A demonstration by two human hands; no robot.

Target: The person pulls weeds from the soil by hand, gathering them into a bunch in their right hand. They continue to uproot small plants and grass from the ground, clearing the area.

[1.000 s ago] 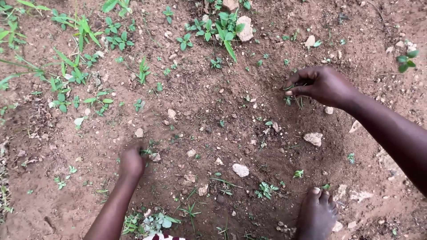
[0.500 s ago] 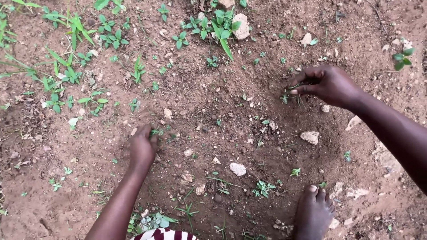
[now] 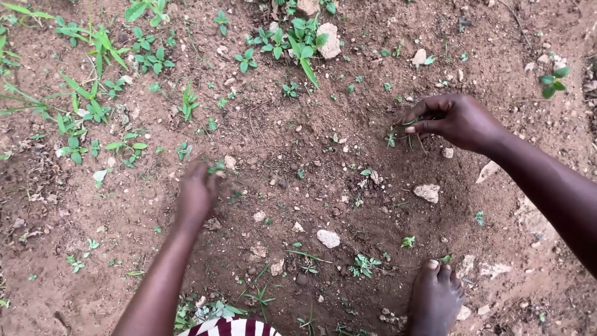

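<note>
Bare reddish soil [image 3: 186, 261], weeds scattered, thickest top left; three larger pale stones: one [image 3: 329, 41] up top, two [image 3: 427, 191] [image 3: 328, 238] mid-patch. My right hand [image 3: 449, 118] pinches a small green weed sprig [image 3: 410, 122]; my left hand [image 3: 196, 190] closes fingertips on a seedling [image 3: 216, 167]. One bare foot [image 3: 433, 298] at bottom.

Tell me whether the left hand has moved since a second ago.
Yes. The left hand has reached forward, away from the body, past the pale stone and up to a small green weed.
</note>
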